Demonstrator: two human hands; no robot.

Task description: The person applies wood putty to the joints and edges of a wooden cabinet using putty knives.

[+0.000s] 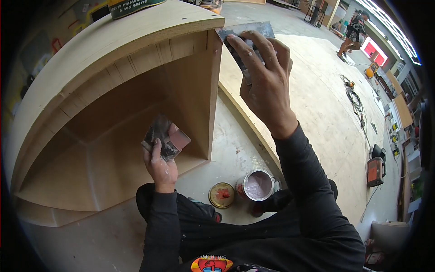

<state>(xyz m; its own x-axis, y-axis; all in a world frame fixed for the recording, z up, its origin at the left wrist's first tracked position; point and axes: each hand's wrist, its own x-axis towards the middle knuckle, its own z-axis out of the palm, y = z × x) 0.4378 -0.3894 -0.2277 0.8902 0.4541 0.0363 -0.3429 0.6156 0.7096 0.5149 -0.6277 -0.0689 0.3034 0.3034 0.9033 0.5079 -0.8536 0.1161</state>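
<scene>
Head view. Right hand (268, 86): raised, wrist bent, back of hand uppermost, fingers spread over a flat scraper (262, 27), which is held at the top front corner of a curved wooden cabinet (104, 52); whether the edge is touched cannot be told. Left hand (162, 171): held lower, before the cabinet's opening, thumb laid on a dark, smeared plate (158, 132) gripped from below; pink paste (179, 137) is carried at its right side. Both forearms are covered by dark sleeves (306, 167).

Surface and room: a primer can (136, 6) is set on the cabinet top. On the spotted floor (231, 136), an open tin (241, 187) of pale paste and a red-smeared lid (221, 195) are placed side by side near the feet. A broad wooden panel (312, 86) is laid at right, with a coiled cable (355, 102) and a red box (375, 172) upon it. Another person (355, 32) is seen beyond.

Obscured: the right thumb and most left fingers are hidden; the primer can is cut off at the top; the far-left background is blurred.
</scene>
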